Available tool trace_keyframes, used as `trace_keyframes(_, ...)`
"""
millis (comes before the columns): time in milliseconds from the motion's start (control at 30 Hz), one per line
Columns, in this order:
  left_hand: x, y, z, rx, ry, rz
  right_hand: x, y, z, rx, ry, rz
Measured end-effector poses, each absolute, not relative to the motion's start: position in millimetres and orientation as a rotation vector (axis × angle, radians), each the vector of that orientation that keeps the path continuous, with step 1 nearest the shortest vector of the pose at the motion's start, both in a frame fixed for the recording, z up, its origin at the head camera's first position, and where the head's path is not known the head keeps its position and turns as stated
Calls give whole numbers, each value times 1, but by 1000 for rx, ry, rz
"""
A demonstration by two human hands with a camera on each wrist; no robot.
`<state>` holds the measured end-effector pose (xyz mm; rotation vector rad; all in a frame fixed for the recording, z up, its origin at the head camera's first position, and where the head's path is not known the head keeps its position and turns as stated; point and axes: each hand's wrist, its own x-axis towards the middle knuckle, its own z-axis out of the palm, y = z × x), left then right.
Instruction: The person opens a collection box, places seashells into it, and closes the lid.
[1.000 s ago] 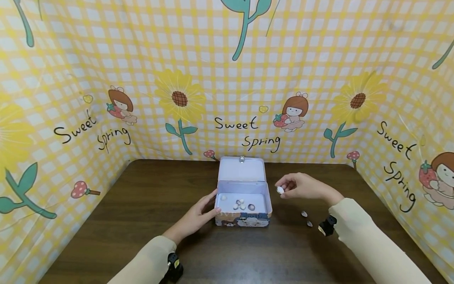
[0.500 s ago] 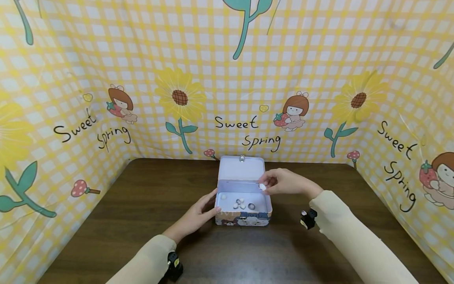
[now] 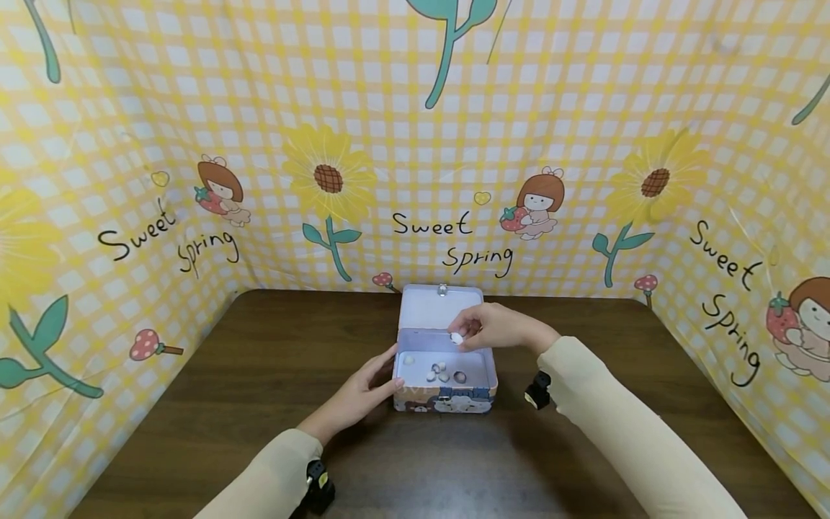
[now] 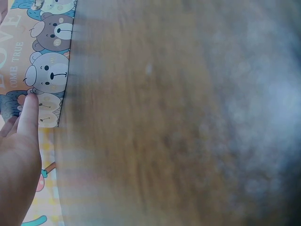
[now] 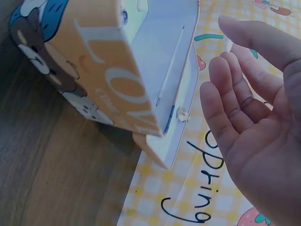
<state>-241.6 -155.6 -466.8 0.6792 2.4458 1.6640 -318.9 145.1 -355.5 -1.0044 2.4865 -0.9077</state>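
Observation:
A tin box (image 3: 444, 401) with its lid (image 3: 428, 306) propped back stands on the table, bear pictures on its front. Several small pale shells (image 3: 443, 377) lie on its floor, along with a darker purplish shell (image 3: 460, 377). Over the box's right rear part, my right hand (image 3: 502, 328) pinches a white shell (image 3: 457, 338) between thumb and fingers. Only a thin pale sliver of that shell shows in the right wrist view. My left hand (image 3: 353, 396) rests against the box's left front corner, fingers along the side and thumb (image 4: 30, 110) straight on the front.
The dark wooden table (image 3: 272, 360) reaches back to a yellow checked cloth (image 3: 363, 108) that hangs behind and on both sides. My right sleeve (image 3: 622, 418) covers part of the table on the right.
My right hand has carried the white shell leftward from beside the box to above its inside. Two shells on the table are now hidden by the right arm. The left hand has stayed put.

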Motion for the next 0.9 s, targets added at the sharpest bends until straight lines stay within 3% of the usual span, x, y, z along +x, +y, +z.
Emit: trace_keyframes(900,-241,-155,-466,657,2455,1651,-327,91,-360,-1035,2506,-688)
